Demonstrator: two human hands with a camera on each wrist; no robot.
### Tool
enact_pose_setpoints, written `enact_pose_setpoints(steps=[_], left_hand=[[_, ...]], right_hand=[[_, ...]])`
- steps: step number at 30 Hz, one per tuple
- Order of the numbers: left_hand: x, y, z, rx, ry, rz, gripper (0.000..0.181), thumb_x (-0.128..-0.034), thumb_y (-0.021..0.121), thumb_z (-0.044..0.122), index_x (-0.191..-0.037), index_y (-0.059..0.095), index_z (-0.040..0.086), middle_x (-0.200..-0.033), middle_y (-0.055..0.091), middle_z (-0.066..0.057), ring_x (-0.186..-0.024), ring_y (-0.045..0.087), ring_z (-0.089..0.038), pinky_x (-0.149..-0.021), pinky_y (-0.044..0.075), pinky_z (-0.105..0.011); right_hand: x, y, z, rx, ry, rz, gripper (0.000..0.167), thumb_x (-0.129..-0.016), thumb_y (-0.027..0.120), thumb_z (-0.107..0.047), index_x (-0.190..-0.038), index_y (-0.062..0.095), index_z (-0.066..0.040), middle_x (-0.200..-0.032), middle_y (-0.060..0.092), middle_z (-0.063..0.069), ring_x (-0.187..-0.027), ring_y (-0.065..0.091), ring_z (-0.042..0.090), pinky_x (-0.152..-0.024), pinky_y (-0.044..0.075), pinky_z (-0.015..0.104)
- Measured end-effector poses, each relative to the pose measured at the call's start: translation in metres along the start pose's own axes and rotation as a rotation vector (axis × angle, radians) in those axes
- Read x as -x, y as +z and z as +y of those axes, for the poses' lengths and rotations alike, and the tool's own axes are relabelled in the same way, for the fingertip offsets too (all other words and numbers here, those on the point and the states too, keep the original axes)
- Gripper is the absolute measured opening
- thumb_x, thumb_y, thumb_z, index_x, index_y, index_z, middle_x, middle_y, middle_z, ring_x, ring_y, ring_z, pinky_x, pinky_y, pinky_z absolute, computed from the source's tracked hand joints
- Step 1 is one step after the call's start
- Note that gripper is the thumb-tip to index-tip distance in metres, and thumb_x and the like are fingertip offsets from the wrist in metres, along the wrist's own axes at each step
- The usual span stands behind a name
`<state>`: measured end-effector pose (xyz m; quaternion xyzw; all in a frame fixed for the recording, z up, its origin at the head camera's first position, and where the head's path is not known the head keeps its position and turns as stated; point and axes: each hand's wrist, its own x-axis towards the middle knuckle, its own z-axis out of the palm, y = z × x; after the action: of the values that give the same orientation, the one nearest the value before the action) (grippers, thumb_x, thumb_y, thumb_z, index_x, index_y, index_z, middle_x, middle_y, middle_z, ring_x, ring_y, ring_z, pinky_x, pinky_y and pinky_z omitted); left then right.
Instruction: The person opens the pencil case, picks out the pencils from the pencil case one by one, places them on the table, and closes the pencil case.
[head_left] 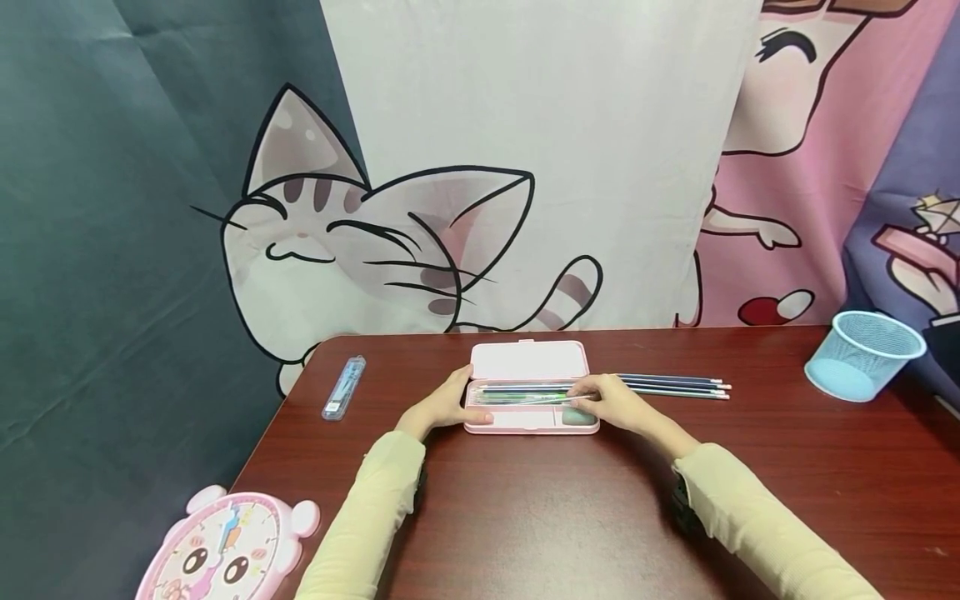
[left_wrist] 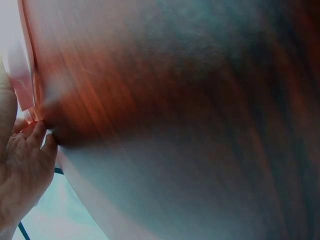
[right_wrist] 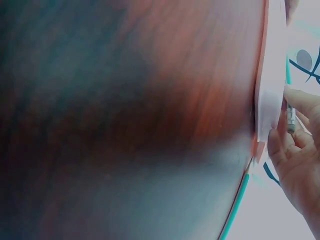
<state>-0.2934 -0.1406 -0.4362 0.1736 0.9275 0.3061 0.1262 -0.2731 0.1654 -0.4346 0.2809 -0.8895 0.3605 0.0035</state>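
Observation:
A pink pencil case (head_left: 517, 421) lies on the table with its lid (head_left: 529, 360) raised at the back. Several slim pens or pencils (head_left: 517, 396) lie lengthwise in its rear compartment. My left hand (head_left: 442, 406) holds the case's left end, thumb over the front part and fingers at the side; the left wrist view shows this hand (left_wrist: 25, 170) at the case's edge. With my right hand (head_left: 615, 402), I pinch the right end of a slim pen (right_wrist: 291, 119) over the case. A grey-green piece (head_left: 577, 416) sits in the front right compartment.
Several dark and pale pencils (head_left: 675, 385) lie right of the case. A blue mesh pen holder (head_left: 862, 358) stands at the far right. At left lie a narrow clear pack (head_left: 344, 388) and a pink clock (head_left: 225, 546). A cat-printed curtain (head_left: 525, 125) hangs behind the table.

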Motion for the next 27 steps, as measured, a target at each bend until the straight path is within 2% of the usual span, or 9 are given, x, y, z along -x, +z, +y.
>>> enact_pose_setpoints(steps=[5, 9, 12, 17, 23, 27], left_hand=[[-0.001, 0.0, -0.001, -0.001, 0.006, -0.004, 0.106, -0.0685, 0.079, 0.038, -0.146, 0.015, 0.004, -0.149, 0.023, -0.016, -0.136, 0.024, -0.026, -0.111, 0.024, -0.043], [-0.001, 0.0, -0.001, 0.003, 0.017, -0.004, 0.105, -0.069, 0.078, 0.037, -0.146, 0.015, 0.005, -0.148, 0.023, -0.016, -0.136, 0.025, -0.026, -0.111, 0.024, -0.043], [-0.001, 0.0, -0.001, 0.003, 0.025, -0.002, 0.104, -0.0691, 0.078, 0.036, -0.146, 0.015, 0.005, -0.148, 0.024, -0.017, -0.136, 0.025, -0.026, -0.111, 0.024, -0.044], [0.0, 0.0, 0.0, 0.002, -0.003, -0.005, 0.106, -0.0684, 0.078, 0.038, -0.146, 0.015, 0.004, -0.149, 0.023, -0.016, -0.137, 0.024, -0.026, -0.111, 0.023, -0.043], [0.001, 0.0, 0.001, 0.009, -0.014, -0.002, 0.105, -0.0682, 0.079, 0.038, -0.145, 0.016, 0.003, -0.148, 0.023, -0.016, -0.136, 0.025, -0.027, -0.111, 0.023, -0.043], [0.001, -0.001, 0.001, 0.002, -0.01, 0.002, 0.104, -0.0684, 0.079, 0.037, -0.145, 0.017, 0.003, -0.148, 0.024, -0.017, -0.135, 0.026, -0.027, -0.111, 0.024, -0.043]], right_hand=[[0.003, -0.003, 0.003, -0.016, 0.034, 0.054, 0.012, -0.084, 0.063, -0.01, -0.092, 0.07, -0.003, -0.095, 0.07, 0.011, -0.086, 0.06, 0.015, -0.073, 0.049, 0.023], [0.007, -0.007, 0.007, -0.021, 0.059, 0.068, 0.015, -0.084, 0.063, -0.009, -0.095, 0.07, -0.003, -0.098, 0.069, 0.014, -0.086, 0.059, 0.016, -0.072, 0.048, 0.023], [0.011, -0.011, 0.01, -0.021, 0.082, 0.077, 0.015, -0.084, 0.064, -0.013, -0.096, 0.07, -0.005, -0.097, 0.069, 0.011, -0.087, 0.058, 0.015, -0.074, 0.047, 0.023], [0.018, -0.019, 0.014, -0.041, 0.104, 0.089, 0.016, -0.085, 0.065, -0.018, -0.096, 0.07, -0.008, -0.093, 0.07, 0.007, -0.084, 0.058, 0.013, -0.074, 0.047, 0.022], [0.03, -0.031, 0.022, -0.022, 0.137, 0.122, 0.021, -0.085, 0.065, -0.02, -0.099, 0.07, -0.005, -0.101, 0.068, 0.012, -0.09, 0.059, 0.016, -0.074, 0.047, 0.022], [0.038, -0.04, 0.027, -0.01, 0.153, 0.139, 0.021, -0.085, 0.064, -0.02, -0.098, 0.069, -0.004, -0.093, 0.069, 0.01, -0.079, 0.054, 0.009, -0.067, 0.043, 0.019]])
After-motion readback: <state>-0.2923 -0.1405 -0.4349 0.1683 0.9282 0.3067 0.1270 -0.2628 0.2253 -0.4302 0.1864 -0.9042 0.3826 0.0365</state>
